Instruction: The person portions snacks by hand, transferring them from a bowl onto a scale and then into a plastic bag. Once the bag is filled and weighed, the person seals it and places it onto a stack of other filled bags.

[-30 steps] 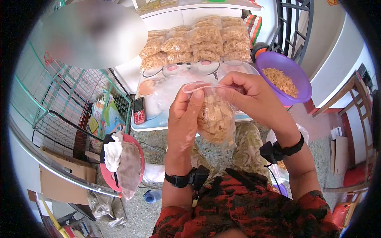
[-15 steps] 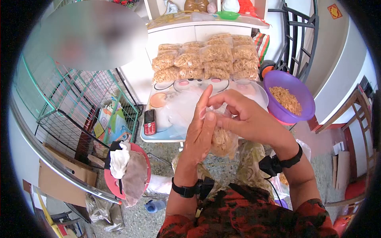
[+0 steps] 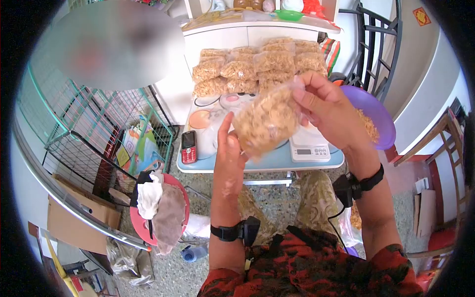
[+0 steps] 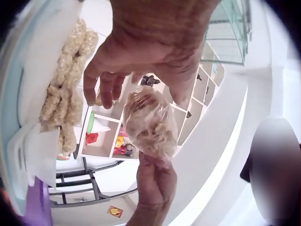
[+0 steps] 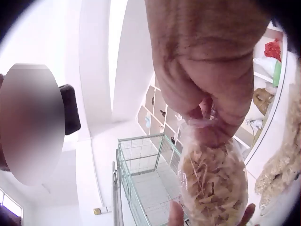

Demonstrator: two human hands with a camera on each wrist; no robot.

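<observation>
Right now the filled bag hangs in the air above the surface, its long axis slanting from upper right down to lower left, with one of the hands at each end. The right hand pinches the bag's top end, fingers and thumb curled on the plastic. The left hand stands below with straight, relaxed fingers at the bottom end, apparently just touching it, though the contact is hard to make out.
</observation>
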